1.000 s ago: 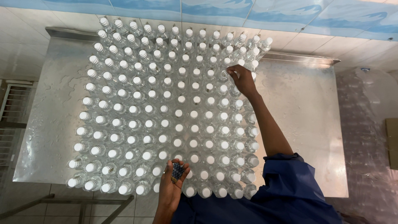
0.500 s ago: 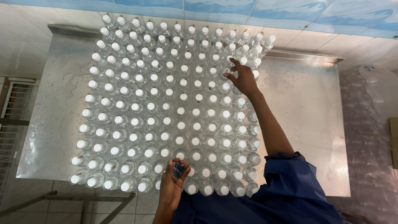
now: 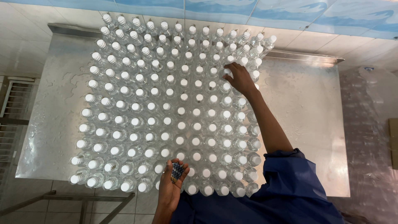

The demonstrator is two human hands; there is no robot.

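Many clear plastic bottles with white caps (image 3: 166, 120) stand packed in rows on a wet steel table (image 3: 54, 103). My right hand (image 3: 239, 79) reaches over the far right rows, fingertips on a bottle cap near the block's right edge. Whether it grips the cap, I cannot tell. My left hand (image 3: 173, 184) is at the near edge of the bottles, palm up, holding a small bundle of dark blue bands (image 3: 177, 170). A blue sleeve covers my right upper arm.
A bare stretch of the table's steel top (image 3: 306, 116) lies right of the bottles. Pale wall tiles with a blue band (image 3: 232, 8) are behind. A bulky clear plastic bag (image 3: 373, 137) stands at the right, and a metal rack (image 3: 10, 112) at the left.
My right hand has moved a little farther away and leftward across the bottle caps. My left hand has stayed at the near edge with the bundle.
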